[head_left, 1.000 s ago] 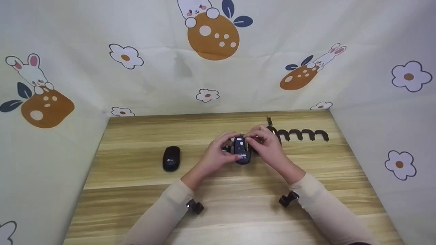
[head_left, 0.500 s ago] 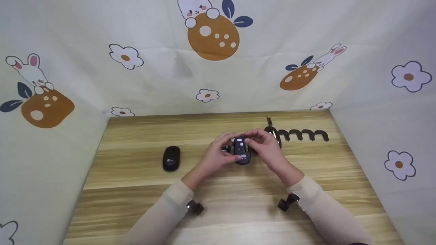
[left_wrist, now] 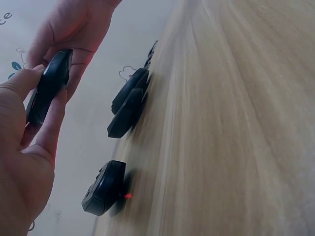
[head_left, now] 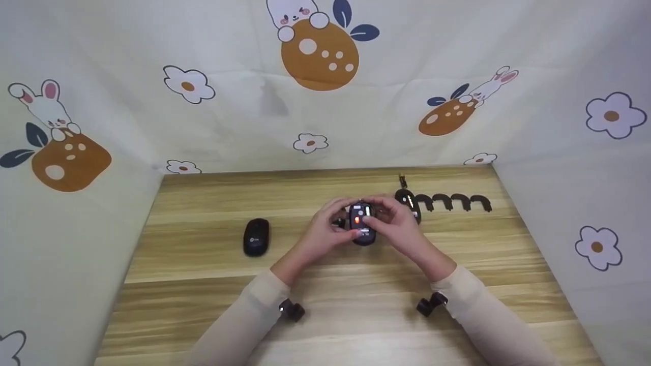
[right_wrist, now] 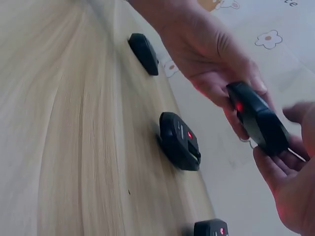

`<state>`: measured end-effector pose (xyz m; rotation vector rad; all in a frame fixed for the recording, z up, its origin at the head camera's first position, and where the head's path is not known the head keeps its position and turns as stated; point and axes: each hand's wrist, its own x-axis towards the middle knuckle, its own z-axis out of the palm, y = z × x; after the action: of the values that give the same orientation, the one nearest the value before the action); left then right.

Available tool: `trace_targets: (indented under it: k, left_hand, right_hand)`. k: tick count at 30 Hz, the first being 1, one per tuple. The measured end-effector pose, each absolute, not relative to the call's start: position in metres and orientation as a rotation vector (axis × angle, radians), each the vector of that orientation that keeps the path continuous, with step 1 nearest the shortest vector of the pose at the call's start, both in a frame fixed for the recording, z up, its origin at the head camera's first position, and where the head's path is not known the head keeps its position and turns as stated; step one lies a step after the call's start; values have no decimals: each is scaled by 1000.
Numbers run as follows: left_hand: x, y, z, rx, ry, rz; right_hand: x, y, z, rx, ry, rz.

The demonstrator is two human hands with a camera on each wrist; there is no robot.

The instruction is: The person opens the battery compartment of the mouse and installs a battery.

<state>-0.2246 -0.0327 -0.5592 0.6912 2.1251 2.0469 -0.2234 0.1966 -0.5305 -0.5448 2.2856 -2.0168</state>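
A black computer mouse (head_left: 362, 223) is held upside down above the middle of the wooden table (head_left: 356, 325). A red light glows on its underside. My left hand (head_left: 325, 231) grips its left side, thumb on the edge (left_wrist: 49, 86). My right hand (head_left: 399, 226) holds the right side, with the thumb lying on the underside. In the right wrist view the mouse (right_wrist: 258, 118) sits between the left hand's fingers (right_wrist: 206, 59) and the right hand's fingertips (right_wrist: 290, 182).
A second black mouse (head_left: 256, 236) lies on the table to the left. To the right lie another mouse (head_left: 408, 201) and a row of several black curved covers (head_left: 452, 202). A black piece with a red dot (right_wrist: 179, 140) lies under the hands. Printed cloth walls (head_left: 325, 101) enclose three sides.
A red light has come on under the held mouse. The right thumb has slid onto its underside. The hands have stayed in place.
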Motion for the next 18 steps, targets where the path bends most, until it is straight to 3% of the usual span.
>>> trace_targets:
  k: [7, 18]
  left_hand:
    - [-226, -33, -561, 653, 2085, 2062]
    - [-229, -34, -557, 657, 2107, 1981]
  right_hand:
    - [-222, 213, -536, -835, 2332, -1719]
    - [-227, 223, -533, -913, 2548, -1396]
